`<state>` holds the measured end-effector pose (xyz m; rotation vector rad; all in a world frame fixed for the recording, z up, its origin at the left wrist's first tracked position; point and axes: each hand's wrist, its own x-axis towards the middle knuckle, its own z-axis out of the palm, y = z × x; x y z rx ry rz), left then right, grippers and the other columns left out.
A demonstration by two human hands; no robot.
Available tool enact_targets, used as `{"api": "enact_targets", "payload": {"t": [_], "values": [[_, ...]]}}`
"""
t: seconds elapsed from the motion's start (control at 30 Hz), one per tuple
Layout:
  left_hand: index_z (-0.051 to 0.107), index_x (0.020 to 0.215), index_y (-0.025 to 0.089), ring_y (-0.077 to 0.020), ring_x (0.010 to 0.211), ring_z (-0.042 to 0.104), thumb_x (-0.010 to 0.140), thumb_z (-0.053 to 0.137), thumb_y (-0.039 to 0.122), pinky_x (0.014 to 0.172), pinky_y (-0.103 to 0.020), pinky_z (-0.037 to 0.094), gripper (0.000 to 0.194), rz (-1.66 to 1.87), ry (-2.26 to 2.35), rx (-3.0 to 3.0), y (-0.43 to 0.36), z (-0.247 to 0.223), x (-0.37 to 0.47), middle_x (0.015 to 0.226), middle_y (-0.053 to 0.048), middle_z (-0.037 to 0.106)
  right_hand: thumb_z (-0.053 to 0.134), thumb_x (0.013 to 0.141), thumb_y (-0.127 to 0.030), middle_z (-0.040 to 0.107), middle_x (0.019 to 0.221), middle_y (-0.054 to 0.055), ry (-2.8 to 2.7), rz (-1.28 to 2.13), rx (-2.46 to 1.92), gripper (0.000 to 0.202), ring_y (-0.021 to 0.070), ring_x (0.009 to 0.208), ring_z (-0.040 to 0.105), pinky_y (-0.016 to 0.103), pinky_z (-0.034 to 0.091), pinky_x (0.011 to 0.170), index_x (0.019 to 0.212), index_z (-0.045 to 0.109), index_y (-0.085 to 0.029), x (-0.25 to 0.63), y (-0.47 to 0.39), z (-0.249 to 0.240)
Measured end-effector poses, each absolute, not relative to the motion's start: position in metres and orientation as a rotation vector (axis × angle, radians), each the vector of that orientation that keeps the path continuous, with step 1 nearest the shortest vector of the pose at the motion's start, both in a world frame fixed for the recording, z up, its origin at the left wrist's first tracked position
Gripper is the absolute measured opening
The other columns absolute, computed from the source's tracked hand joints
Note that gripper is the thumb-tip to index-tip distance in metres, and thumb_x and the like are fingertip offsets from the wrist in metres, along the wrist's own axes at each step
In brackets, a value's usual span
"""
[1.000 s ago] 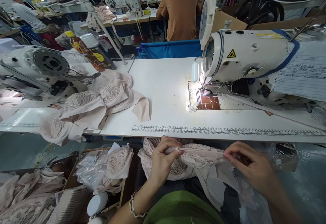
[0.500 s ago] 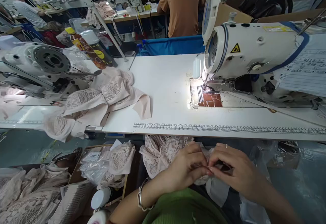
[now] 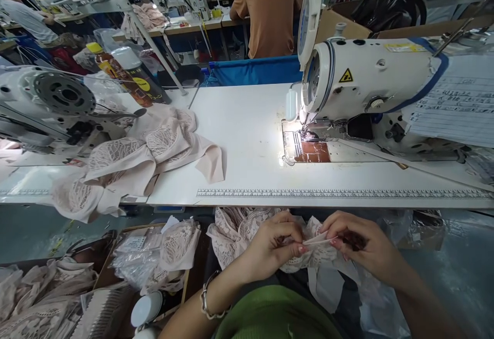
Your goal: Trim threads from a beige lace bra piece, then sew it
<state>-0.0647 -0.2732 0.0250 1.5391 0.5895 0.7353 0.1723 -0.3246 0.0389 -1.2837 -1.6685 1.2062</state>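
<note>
Over my lap, below the table's front edge, both hands pinch one pale pink lace bra (image 3: 311,262). My left hand (image 3: 276,244) grips a narrow edge of it between thumb and fingers. A short way to the right, my right hand (image 3: 357,244) pinches the same edge, which runs fairly straight between them. Lace cups (image 3: 241,231) bunch up beside and behind my left hand. White fabric (image 3: 326,285) hangs down under my right hand. Beyond the hands stands a white sewing machine (image 3: 370,76) with its needle area lit.
A printed ruler (image 3: 328,194) runs along the front of the white table (image 3: 247,123). Lace bra pieces (image 3: 154,148) lie by a second sewing machine (image 3: 46,102) on the left. A cardboard box (image 3: 189,282) holds bagged pieces below. Bottles (image 3: 119,74) stand behind; a person (image 3: 270,15) faces away.
My hands have moved apart from fingertips nearly touching, leaving a stretch of the bra's edge showing between them. The view has shifted slightly to the right.
</note>
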Motion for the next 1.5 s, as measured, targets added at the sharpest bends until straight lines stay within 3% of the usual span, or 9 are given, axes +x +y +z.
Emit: {"api": "enact_targets", "payload": {"t": [0.17,0.43,0.67,0.8,1.0,1.1,1.2,1.37,1.5], "values": [[0.058,0.069,0.017,-0.0185,0.082,0.063,0.092,0.067,0.047,0.071,-0.029,0.047,0.039,0.618,0.564,1.34,-0.275,0.033,-0.061,0.097,-0.013,0.072,0.064,0.094,-0.049,0.065,0.083,0.007,-1.511,1.256,-1.316,0.035,0.0152,0.065,0.057,0.026,0.043,0.054,0.074,0.063,-0.02,0.173,-0.323,0.043],[0.047,0.07,0.018,-0.0086,0.059,0.038,0.088,0.069,0.054,0.054,-0.024,0.03,0.046,0.539,0.559,1.15,-0.274,0.03,-0.058,0.09,-0.008,0.068,0.063,0.094,-0.049,0.061,0.085,0.004,-1.425,1.405,-1.355,0.037,0.0119,0.06,0.048,0.025,0.041,0.054,0.072,0.054,-0.02,0.172,-0.324,0.052],[0.044,0.07,0.018,-0.0142,0.079,0.058,0.095,0.062,0.045,0.068,-0.023,0.042,0.041,0.568,0.565,1.324,-0.275,0.031,-0.059,0.099,-0.01,0.07,0.061,0.092,-0.053,0.061,0.081,0.003,-1.518,1.236,-1.509,0.041,0.0115,0.057,0.045,0.025,0.038,0.05,0.068,0.048,-0.022,0.17,-0.325,0.054],[0.044,0.071,0.019,-0.0159,0.086,0.062,0.097,0.059,0.037,0.074,-0.024,0.044,0.035,0.585,0.559,1.392,-0.275,0.031,-0.06,0.101,-0.011,0.071,0.06,0.093,-0.047,0.05,0.066,-0.002,-1.606,1.158,-1.625,0.024,0.0135,0.056,0.046,0.024,0.037,0.049,0.084,0.058,-0.024,0.168,-0.324,0.06],[0.046,0.07,0.019,-0.0161,0.082,0.06,0.096,0.06,0.039,0.073,-0.027,0.044,0.036,0.589,0.543,1.356,-0.271,0.035,-0.058,0.097,-0.011,0.071,0.055,0.097,-0.048,0.065,0.098,0.007,-1.717,1.235,-1.517,0.033,0.0158,0.067,0.059,0.029,0.047,0.057,0.078,0.062,-0.023,0.172,-0.317,0.068],[0.048,0.07,0.018,-0.0151,0.078,0.056,0.093,0.065,0.042,0.069,-0.026,0.042,0.038,0.586,0.537,1.261,-0.269,0.034,-0.056,0.096,-0.011,0.07,0.055,0.097,-0.053,0.063,0.072,0.001,-1.563,1.532,-1.423,0.034,0.0129,0.052,0.056,0.028,0.047,0.055,0.084,0.059,-0.022,0.178,-0.317,0.07],[0.05,0.071,0.017,-0.0132,0.073,0.052,0.09,0.069,0.044,0.064,-0.024,0.04,0.038,0.577,0.51,1.163,-0.267,0.032,-0.055,0.096,-0.01,0.068,0.058,0.095,-0.058,0.046,0.046,-0.008,-1.472,1.65,-1.394,0.036,0.0109,0.041,0.046,0.024,0.04,0.047,0.087,0.056,-0.022,0.182,-0.318,0.073],[0.047,0.07,0.017,-0.009,0.061,0.044,0.092,0.065,0.041,0.056,-0.022,0.034,0.037,0.536,0.525,1.246,-0.262,0.039,-0.053,0.089,-0.008,0.066,0.061,0.093,-0.054,0.05,0.059,-0.005,-1.511,1.454,-1.494,0.034,0.0096,0.045,0.045,0.023,0.037,0.044,0.082,0.06,-0.022,0.18,-0.32,0.079],[0.06,0.095,0.018,-0.0163,0.08,0.06,0.086,0.069,0.031,0.064,-0.022,0.042,0.017,0.533,0.676,1.569,-0.265,0.05,-0.047,0.099,-0.007,0.07,0.056,0.096,-0.046,0.056,0.063,-0.002,-1.623,1.241,-1.59,0.028,0.0112,0.049,0.047,0.024,0.036,0.045,0.082,0.061,-0.023,0.171,-0.322,0.079]]}}
